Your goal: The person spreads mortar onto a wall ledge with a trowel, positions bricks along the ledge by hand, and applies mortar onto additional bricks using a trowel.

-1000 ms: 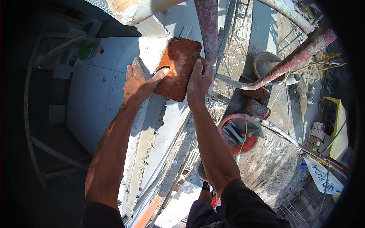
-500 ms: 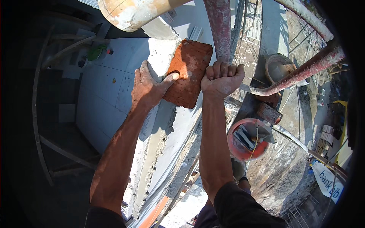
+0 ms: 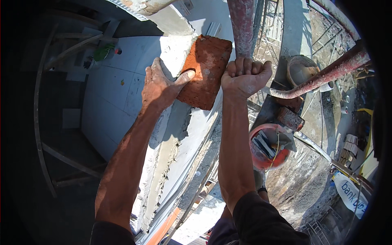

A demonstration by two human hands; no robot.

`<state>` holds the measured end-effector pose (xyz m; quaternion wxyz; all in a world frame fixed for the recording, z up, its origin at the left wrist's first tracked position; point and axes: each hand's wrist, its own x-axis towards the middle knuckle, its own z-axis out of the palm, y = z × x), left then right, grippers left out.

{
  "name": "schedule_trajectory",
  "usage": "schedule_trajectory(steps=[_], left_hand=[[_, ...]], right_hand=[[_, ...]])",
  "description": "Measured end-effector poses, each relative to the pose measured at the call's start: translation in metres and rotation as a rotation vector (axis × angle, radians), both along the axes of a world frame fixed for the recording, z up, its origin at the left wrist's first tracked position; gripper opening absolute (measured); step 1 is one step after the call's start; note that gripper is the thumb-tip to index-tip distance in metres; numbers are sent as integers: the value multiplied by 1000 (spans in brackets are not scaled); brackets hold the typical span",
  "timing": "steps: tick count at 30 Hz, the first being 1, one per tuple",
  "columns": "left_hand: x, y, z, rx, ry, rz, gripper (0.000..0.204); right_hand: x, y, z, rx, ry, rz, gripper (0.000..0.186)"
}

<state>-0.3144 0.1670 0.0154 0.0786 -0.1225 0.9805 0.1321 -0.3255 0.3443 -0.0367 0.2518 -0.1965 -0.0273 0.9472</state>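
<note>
On top of the mortar-smeared wall (image 3: 179, 134), a red brick (image 3: 204, 69) lies flat, the left hand (image 3: 161, 87) spread against its near-left edge with the thumb pressing its side. The right hand (image 3: 245, 75), its grip balled into an empty fist, sits just right of the brick. A rusty scaffold pipe (image 3: 241, 20) rises close behind that fist, and an orange bucket (image 3: 267, 147) of tools lies below to the right.

Scaffold pole (image 3: 242, 24) close beside brick (image 3: 204, 71)

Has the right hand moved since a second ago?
Yes. The right hand left the brick's right edge and now sits as a closed fist beside it, by the red pipe.
</note>
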Motion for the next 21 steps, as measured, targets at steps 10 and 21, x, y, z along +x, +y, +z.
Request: schedule_trajectory(steps=[10, 21], left_hand=[[2, -10, -5, 93, 87, -85, 132], [-2, -15, -12, 32, 89, -116, 136]], right_hand=[[135, 44, -44, 173, -152, 153, 42], [231, 36, -97, 294, -539, 506, 25]])
